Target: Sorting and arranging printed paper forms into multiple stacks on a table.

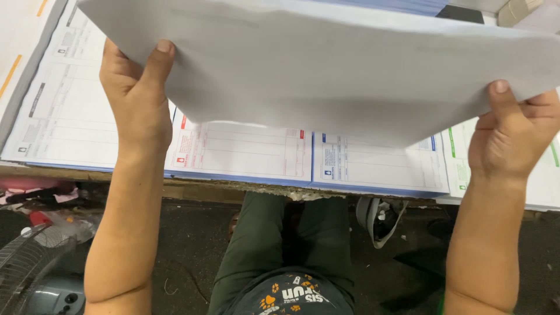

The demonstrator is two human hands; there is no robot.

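Both of my hands hold up a large blank white sheet of paper (326, 64), lifted above the table and tilted toward me. My left hand (135, 93) pinches its left edge with the thumb on top. My right hand (513, 137) grips the lower right edge, thumb on top as well. Below the sheet lie stacks of printed forms (245, 151) side by side along the table's near edge: a grey-lined one at left (64, 111), a red-marked one, a blue-marked one (373, 166) and a green-marked one (461, 166).
The worn table edge (233, 189) runs across the middle. Under it are a dark floor, my legs in green trousers (274, 245), a fan grille (29, 262) at lower left, clutter (41, 195) at left and a grey shoe (379, 219).
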